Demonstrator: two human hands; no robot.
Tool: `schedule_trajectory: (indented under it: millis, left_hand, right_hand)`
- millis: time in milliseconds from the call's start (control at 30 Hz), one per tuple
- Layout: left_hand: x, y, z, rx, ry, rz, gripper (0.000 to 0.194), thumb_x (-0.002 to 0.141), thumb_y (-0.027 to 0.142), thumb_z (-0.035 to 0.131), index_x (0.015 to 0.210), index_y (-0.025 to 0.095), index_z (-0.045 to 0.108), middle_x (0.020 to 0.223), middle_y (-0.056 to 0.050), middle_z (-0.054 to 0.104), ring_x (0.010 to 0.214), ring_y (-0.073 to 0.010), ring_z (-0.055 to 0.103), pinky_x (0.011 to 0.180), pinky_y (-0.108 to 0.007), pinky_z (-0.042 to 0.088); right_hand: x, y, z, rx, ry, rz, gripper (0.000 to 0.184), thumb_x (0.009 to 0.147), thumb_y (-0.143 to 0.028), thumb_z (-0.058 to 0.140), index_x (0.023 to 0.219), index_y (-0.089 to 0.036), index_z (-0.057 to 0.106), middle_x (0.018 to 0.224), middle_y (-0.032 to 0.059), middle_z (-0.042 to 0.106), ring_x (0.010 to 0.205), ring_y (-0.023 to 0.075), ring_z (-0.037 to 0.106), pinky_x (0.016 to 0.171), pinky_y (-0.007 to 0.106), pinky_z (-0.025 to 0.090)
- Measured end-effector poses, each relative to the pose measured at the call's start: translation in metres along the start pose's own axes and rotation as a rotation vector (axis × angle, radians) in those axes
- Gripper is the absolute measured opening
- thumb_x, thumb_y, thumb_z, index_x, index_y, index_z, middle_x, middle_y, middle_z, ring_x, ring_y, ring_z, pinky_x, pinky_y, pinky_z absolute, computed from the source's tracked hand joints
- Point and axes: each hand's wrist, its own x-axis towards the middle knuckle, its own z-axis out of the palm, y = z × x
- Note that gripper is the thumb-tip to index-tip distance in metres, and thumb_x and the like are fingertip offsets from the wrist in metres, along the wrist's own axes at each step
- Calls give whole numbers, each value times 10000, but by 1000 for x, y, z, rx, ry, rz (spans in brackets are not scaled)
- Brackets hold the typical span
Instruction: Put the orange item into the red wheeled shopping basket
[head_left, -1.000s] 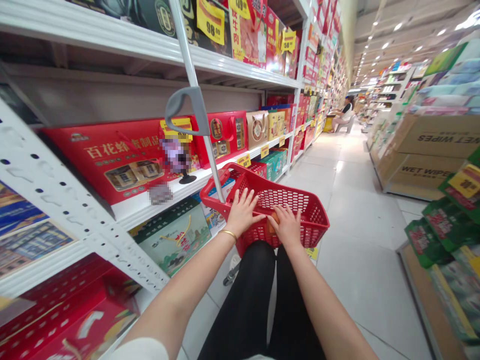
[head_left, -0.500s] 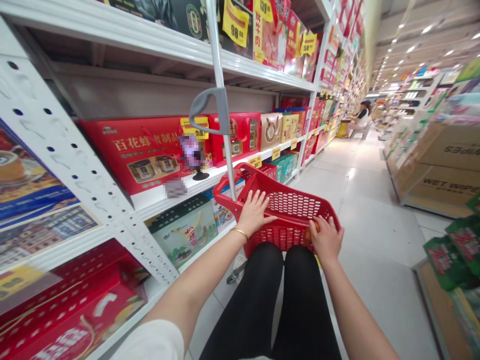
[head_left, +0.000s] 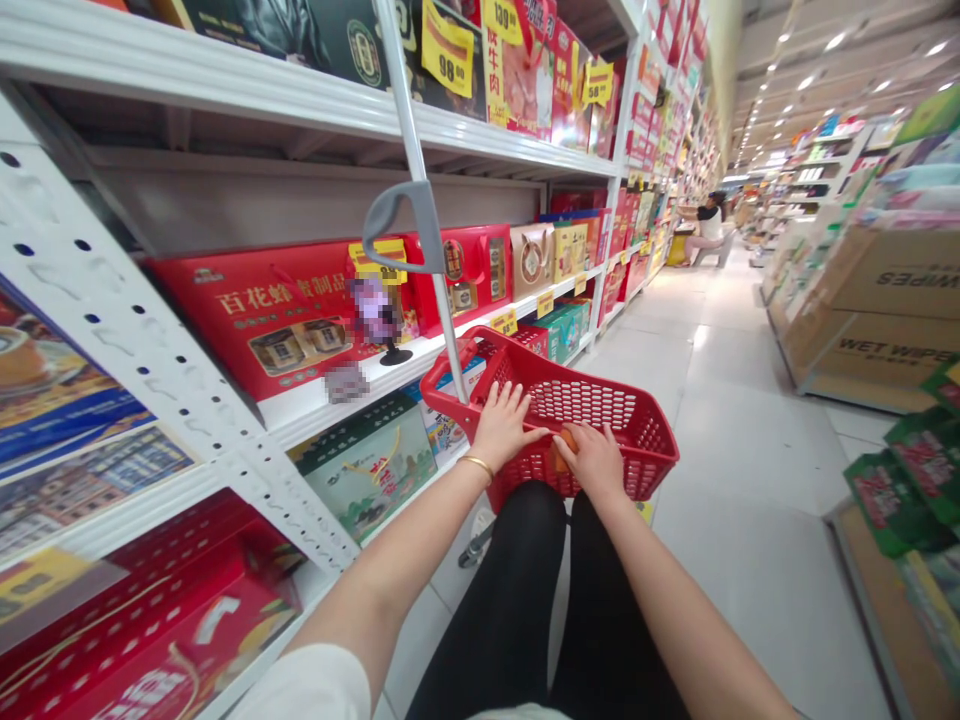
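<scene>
1. The orange item (head_left: 564, 450) is partly hidden, but it looks small, light and fairly firm; the exposed sides look the best place to take hold.
2. It lies inside the red basket (head_left: 637, 430), just beside the right hand (head_left: 592, 460). The basket looks light and stiff, and its rim offers a secure hold.
3. The left hand (head_left: 504, 427) rests on the basket's mesh with its fingers spread. The right hand's fingers are also apart and seem clamped on nothing.
4. Counted: one orange item in view, one basket, two hands, one grey-handled pole (head_left: 390, 215).
</scene>
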Motion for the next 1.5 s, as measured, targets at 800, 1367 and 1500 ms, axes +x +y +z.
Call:
schedule_trajectory:
  millis: [800,1367,1500]
  left_hand:
    - [0,3,1,-5,-3,-21,808,1061,733,365,1547,135,606,1656,-157,521,1585,-364,411,1362,-560,154]
    - [0,3,4,-3,6,-23,815,1065,728,353,1518,109,631,1631,-173,548,1568,-376,434,1353,-571,176]
    - [0,3,4,-12,7,-30,794,1057,733,377,1517,140,637,1632,-155,553,1572,-367,432,1356,-563,170]
  right_hand:
    - [-2,-4,4,6,81,18,420,1093,-526,523,1189,-185,749,1167,124,807,1114,287,716,1215,475,313]
    - [-4,-2,7,19,78,31,420,1090,-539,523,1190,-196,744,1163,120,801,1100,289,715,1223,492,313]
    - [-3,-3,7,28,80,39,412,1089,-538,532,1191,-198,741,1162,112,801,1095,286,716,1228,490,310]
